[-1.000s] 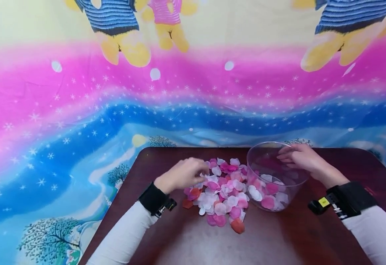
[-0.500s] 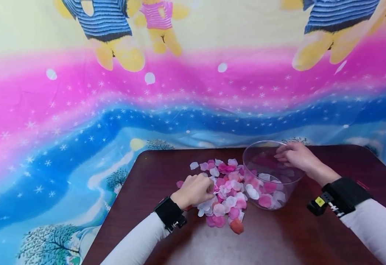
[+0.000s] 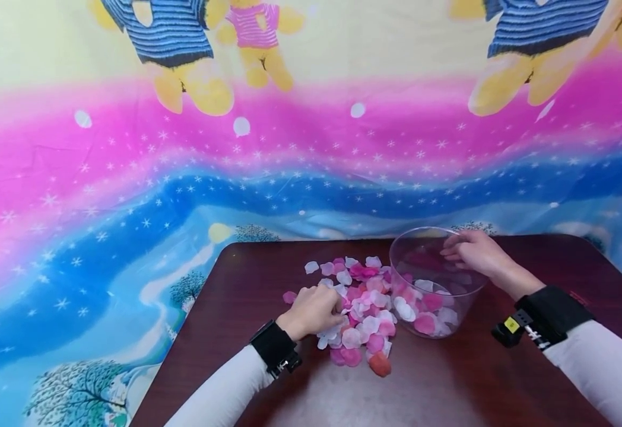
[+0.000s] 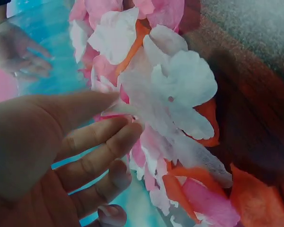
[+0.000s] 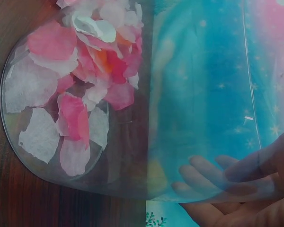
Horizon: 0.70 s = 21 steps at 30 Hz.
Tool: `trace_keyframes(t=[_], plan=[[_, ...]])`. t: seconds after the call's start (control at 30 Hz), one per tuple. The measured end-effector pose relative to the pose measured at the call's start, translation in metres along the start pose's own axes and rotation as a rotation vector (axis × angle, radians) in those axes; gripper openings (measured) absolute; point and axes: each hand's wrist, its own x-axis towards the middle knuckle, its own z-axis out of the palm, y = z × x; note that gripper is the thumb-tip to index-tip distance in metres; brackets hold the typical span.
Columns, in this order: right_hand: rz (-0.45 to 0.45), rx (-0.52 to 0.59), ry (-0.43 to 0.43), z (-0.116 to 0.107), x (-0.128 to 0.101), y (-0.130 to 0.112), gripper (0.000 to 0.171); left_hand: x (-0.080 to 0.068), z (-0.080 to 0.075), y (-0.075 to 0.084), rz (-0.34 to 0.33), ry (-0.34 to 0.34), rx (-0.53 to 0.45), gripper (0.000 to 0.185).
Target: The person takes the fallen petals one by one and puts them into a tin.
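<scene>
A pile of pink, white and orange fabric petals (image 3: pixel 367 308) lies on the dark wooden table (image 3: pixel 450 385). My left hand (image 3: pixel 316 309) rests on the pile's left side. In the left wrist view its thumb and curled fingers (image 4: pixel 104 142) close on the edge of white petals (image 4: pixel 180 90). A clear plastic bowl (image 3: pixel 439 284) stands to the right of the pile, touching it, with several petals (image 3: pixel 428 323) in its bottom. My right hand (image 3: pixel 476 252) grips the bowl's far rim. Its fingers (image 5: pixel 203 170) show through the clear wall (image 5: pixel 132 156), and the petals (image 5: pixel 61 71) lie on the base.
A bright cartoon cloth (image 3: pixel 183 178) hangs behind the table and drapes past its left edge. A few stray petals (image 3: pixel 312 267) lie at the far side of the pile. Bare tabletop stretches in front of the pile and right of the bowl.
My left hand has come from the far left of the pile down toward me onto its near left side and settled there. The right hand and bowl have stayed put.
</scene>
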Motion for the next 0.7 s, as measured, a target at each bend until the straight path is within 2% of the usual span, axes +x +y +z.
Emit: trace_keyframes(t=[0.1,0.17,0.23,0.47,0.7], plan=[[0.0,0.002,0.003,0.001,0.001,-0.001,0.043,0.0,-0.002,-0.003,-0.012,0.007,-0.011,0.038],[-0.001,0.001,0.004,0.0,0.0,-0.002,0.043,0.0,-0.009,-0.005,-0.016,0.017,-0.017,0.034],[-0.003,0.001,0.004,-0.002,-0.001,-0.002,0.044,0.0,-0.019,-0.007,-0.018,0.029,-0.021,0.033],[0.007,-0.005,0.0,-0.001,-0.005,-0.002,0.043,-0.003,-0.064,-0.01,-0.013,0.074,-0.026,0.005],[0.003,-0.009,0.0,0.004,-0.009,-0.004,0.042,0.005,-0.101,-0.001,0.018,0.167,-0.032,0.004]])
